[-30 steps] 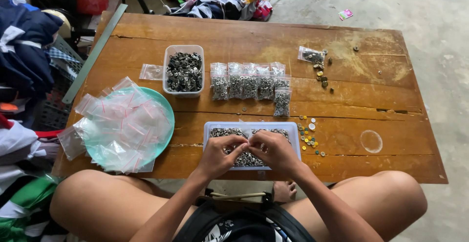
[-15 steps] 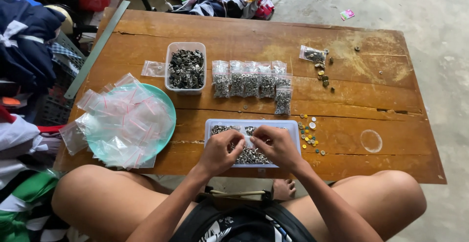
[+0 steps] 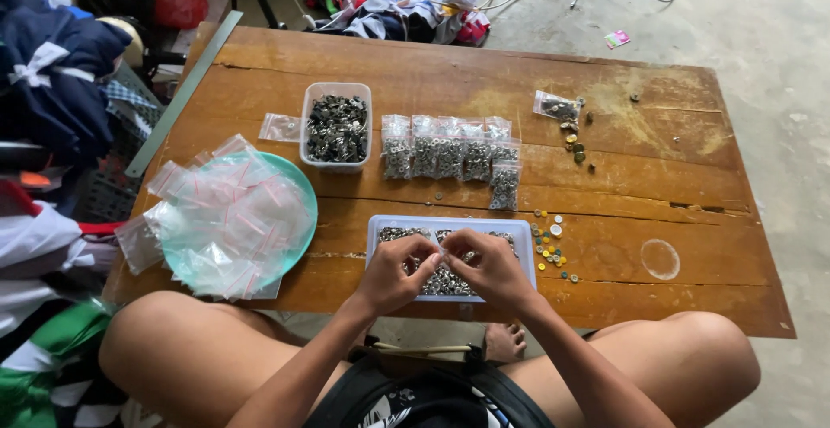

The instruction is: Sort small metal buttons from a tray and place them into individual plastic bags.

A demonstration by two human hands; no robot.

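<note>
My left hand (image 3: 393,274) and my right hand (image 3: 490,268) meet over a shallow pale tray (image 3: 522,236) of small silver metal pieces at the near edge of the wooden table (image 3: 657,160). The fingertips of both hands pinch together above the tray, seemingly on a small clear bag, though what they hold is too small to tell. A few loose coloured and silver pieces (image 3: 550,245) lie on the wood just right of the tray.
A teal plate (image 3: 302,188) heaped with empty clear bags (image 3: 229,216) sits at the left. A clear tub of dark metal parts (image 3: 336,127) and a row of filled bags (image 3: 450,153) lie behind. Clothes pile at the left; my bare knees flank the table.
Both hands stay together over the tray; only small finger movements show. The camera has shifted slightly.
</note>
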